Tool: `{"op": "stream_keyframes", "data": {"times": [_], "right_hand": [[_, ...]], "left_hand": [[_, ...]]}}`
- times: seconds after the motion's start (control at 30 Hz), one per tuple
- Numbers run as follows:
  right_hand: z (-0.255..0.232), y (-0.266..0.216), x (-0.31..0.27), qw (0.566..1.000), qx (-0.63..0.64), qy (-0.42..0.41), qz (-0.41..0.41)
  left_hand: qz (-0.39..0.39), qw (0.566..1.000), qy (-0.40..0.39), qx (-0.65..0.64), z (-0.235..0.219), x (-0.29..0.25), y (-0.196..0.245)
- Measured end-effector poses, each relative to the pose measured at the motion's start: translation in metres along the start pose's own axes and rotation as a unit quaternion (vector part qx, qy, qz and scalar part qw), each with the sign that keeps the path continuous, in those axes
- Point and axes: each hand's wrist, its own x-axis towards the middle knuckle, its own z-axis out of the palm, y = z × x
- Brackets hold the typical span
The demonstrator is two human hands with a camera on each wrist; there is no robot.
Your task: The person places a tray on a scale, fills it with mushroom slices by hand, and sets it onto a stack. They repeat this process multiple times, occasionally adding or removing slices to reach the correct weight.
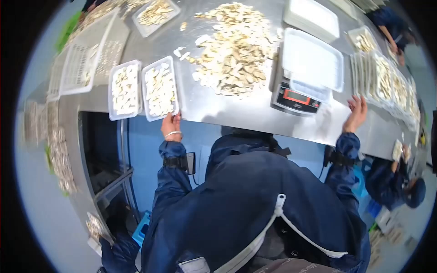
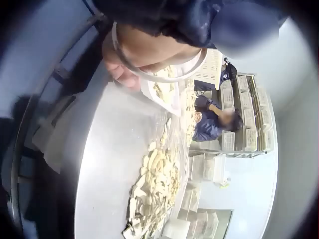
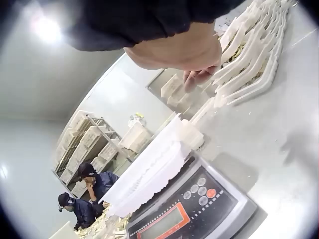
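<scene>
My left hand [image 1: 171, 126] is at the near end of a clear plastic tray [image 1: 144, 93] filled with pale slices, pinching its rim at the table edge. In the left wrist view the tray's corner [image 2: 172, 107] shows beside the fingers [image 2: 124, 77]. A second filled tray [image 1: 110, 98] lies just left of it. My right hand [image 1: 356, 114] hovers at the table's right side with relaxed fingers, holding nothing. It is between the digital scale [image 3: 199, 199] and stacked, filled trays [image 3: 249, 59]. White plastic trays [image 1: 312, 59] rest on the scale.
A large heap of pale slices [image 1: 236, 50] covers the middle of the steel table [image 1: 218, 111]. At the left stands a white perforated basket [image 1: 73, 63]; another tray of slices [image 1: 156, 14] is farther back. More trays [image 1: 314, 16] stand behind the scale. Other people work nearby.
</scene>
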Motion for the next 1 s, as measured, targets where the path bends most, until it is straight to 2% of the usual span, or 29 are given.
{"op": "stream_keyframes", "data": {"times": [0.07, 0.1, 0.13, 0.37, 0.5, 0.57, 0.67, 0.77, 0.87, 1.0], "right_hand": [[0.026, -0.021, -0.017, 0.999, 0.031, 0.007, -0.034], [0.008, -0.033, -0.003, 0.999, 0.018, -0.006, -0.046], [0.013, -0.043, -0.003, 0.998, 0.018, -0.005, -0.053], [0.029, -0.059, -0.003, 0.993, 0.044, -0.011, -0.109], [0.046, -0.089, -0.016, 0.984, 0.015, -0.077, -0.160], [0.055, -0.103, -0.021, 0.974, -0.031, -0.137, -0.180], [0.074, -0.118, -0.016, 0.944, -0.091, -0.271, -0.162], [0.097, -0.129, -0.004, 0.941, -0.007, -0.334, -0.046], [0.094, -0.135, 0.027, 0.918, 0.032, -0.395, 0.021], [0.070, -0.130, 0.064, 0.931, -0.001, -0.365, 0.020]], "left_hand": [[0.015, 1.000, 0.011, -0.017, 0.002, -0.006, 0.004], [0.007, 1.000, 0.003, -0.022, 0.013, -0.018, -0.022], [0.012, 1.000, -0.004, -0.022, 0.015, -0.017, -0.027], [0.047, 0.997, -0.055, 0.024, 0.017, -0.029, -0.017], [0.123, 0.981, -0.116, 0.098, 0.048, -0.068, -0.001], [0.157, 0.958, -0.197, 0.135, 0.062, -0.071, 0.009], [0.189, 0.911, -0.287, 0.227, 0.115, -0.095, 0.034], [0.164, 0.885, -0.336, 0.277, 0.186, -0.126, 0.043], [0.163, 0.839, -0.433, 0.286, 0.241, -0.130, 0.032], [0.149, 0.801, -0.486, 0.315, 0.309, -0.147, 0.017]]}}
